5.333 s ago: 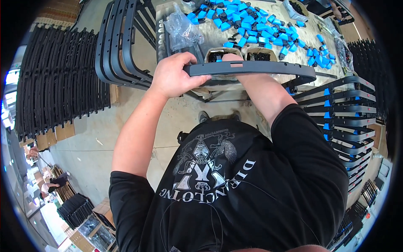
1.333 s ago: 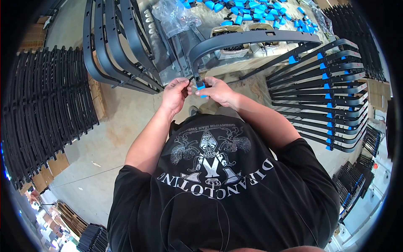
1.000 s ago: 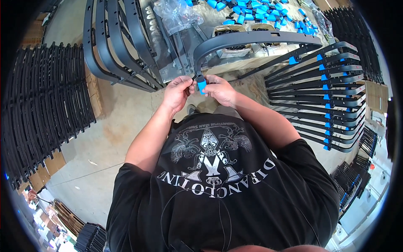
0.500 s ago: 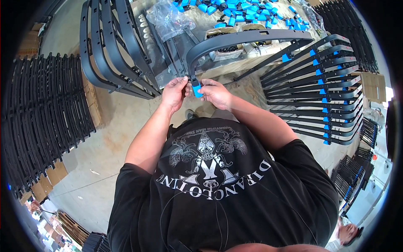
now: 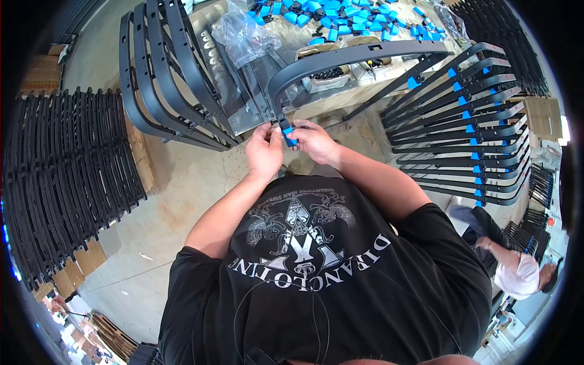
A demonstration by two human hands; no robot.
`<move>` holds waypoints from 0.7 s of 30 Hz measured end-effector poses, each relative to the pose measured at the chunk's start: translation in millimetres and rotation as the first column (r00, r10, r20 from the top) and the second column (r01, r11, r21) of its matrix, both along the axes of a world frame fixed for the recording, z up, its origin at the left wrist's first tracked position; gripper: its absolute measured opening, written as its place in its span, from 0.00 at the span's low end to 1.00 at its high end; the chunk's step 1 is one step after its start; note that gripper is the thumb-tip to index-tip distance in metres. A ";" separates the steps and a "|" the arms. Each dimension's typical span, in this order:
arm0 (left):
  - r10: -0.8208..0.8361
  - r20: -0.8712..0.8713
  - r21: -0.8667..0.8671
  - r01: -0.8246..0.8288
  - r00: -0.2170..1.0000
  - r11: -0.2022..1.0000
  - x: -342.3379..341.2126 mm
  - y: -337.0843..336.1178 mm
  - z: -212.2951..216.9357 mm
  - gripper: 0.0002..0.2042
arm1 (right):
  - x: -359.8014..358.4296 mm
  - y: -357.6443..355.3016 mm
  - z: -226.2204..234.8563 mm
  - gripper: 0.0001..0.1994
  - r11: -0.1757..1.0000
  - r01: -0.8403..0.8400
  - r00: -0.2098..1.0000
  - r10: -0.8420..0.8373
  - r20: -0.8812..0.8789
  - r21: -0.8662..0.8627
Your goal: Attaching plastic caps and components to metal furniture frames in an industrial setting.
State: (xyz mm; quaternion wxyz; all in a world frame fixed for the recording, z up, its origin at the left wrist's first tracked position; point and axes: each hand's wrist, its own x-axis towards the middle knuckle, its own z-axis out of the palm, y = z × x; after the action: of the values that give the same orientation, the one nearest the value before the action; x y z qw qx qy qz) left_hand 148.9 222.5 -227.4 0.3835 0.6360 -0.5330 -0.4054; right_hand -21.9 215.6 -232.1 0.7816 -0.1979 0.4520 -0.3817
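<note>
Left hand (image 5: 266,152) and right hand (image 5: 316,143) at a blue piece (image 5: 288,137), apparently against a curved black frame (image 5: 340,55).

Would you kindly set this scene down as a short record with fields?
Left hand: at the near end of the frame, beside the blue piece; its exact grip is hidden
Right hand: fingers on the blue piece
Frame: dark, curved, overlapping the table in view
On table: loose blue pieces, plastic bag, boxes of small dark parts
Left side: standing frames, stacked dark bars
Right side: stacked frames bearing blue pieces
Nearby: co-worker in a light top
</note>
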 end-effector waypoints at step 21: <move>0.016 -0.466 0.457 0.225 0.885 0.860 7.1 -38.2 6.5 0.15 | 2.1 1.0 8.6 0.13 0.998 -0.058 0.980 0.063 -0.189 0.031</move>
State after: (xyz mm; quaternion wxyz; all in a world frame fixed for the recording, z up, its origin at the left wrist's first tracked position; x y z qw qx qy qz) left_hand 156.1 184.3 -221.0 0.2966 0.5697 -0.3399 -0.6869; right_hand -19.8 216.6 -223.5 0.7486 -0.2372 0.5231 -0.3312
